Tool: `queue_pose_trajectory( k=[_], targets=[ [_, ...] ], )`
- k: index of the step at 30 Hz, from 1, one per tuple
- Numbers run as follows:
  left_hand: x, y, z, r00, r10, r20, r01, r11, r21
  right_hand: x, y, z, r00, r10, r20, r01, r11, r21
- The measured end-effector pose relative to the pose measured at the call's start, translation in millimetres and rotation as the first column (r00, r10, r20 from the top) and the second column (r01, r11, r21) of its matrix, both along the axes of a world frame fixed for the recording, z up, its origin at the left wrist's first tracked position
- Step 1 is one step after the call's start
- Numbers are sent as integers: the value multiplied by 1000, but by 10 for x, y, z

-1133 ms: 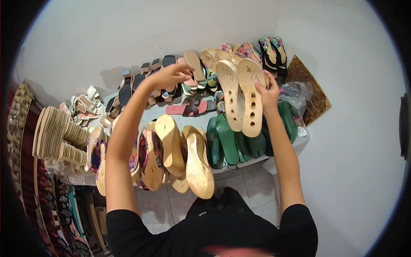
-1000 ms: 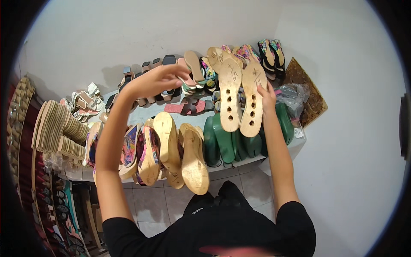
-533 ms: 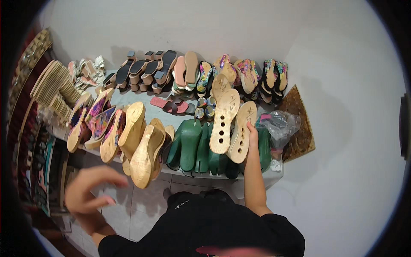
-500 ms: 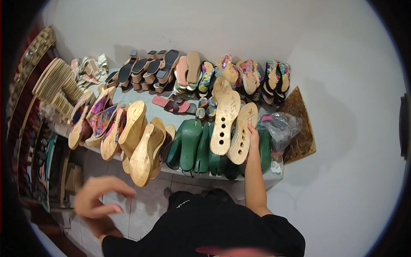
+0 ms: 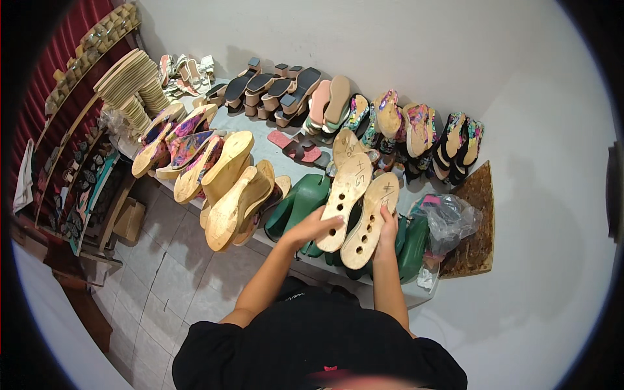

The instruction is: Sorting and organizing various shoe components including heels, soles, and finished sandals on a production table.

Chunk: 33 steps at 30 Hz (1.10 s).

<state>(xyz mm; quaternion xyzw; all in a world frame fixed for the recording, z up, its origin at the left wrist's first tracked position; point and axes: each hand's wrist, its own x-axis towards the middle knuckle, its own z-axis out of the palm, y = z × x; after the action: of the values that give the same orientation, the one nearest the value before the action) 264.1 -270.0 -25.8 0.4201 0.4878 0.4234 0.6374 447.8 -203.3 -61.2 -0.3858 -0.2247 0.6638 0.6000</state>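
Note:
Two pale wooden shoe soles with several round holes are in front of me, above a row of green shoe lasts (image 5: 311, 200). My left hand (image 5: 314, 227) grips the left sole (image 5: 348, 183) by its near end, thumb on top close to the holes. Along the outer edge of the right sole (image 5: 370, 221), my right hand (image 5: 387, 229) is closed, its thumb on the upper face. Both soles carry pen marks. Behind the left one, another wooden sole (image 5: 345, 144) partly shows. The undersides and most of my fingers are hidden.
Wooden wedge sandals (image 5: 231, 205) overhang the table's left front edge. Heeled and floral sandals (image 5: 419, 123) line the wall. A plastic bag (image 5: 452, 221) and a brown board (image 5: 478, 218) lie at the right end. Stacked soles (image 5: 133, 75) and a shelf (image 5: 84, 175) stand left.
My left hand has come from the lower left, away from everything, onto the left sole. The right hand keeps hold of its sole. The view has shifted and turned a little.

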Motion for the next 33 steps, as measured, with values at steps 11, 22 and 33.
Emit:
queue_pose_trajectory(
  k=[11,22,33],
  targets=[
    [81,116,32,994,8,105,-2,998,-55,19,31,-267,969,-194,152,194,981,19],
    [44,218,24,997,6,81,0,997,-74,-73,116,-211,936,-259,240,251,966,61],
    [28,249,72,994,76,-84,-81,995,-59,-123,84,-80,924,-261,279,253,965,66]
  ],
)
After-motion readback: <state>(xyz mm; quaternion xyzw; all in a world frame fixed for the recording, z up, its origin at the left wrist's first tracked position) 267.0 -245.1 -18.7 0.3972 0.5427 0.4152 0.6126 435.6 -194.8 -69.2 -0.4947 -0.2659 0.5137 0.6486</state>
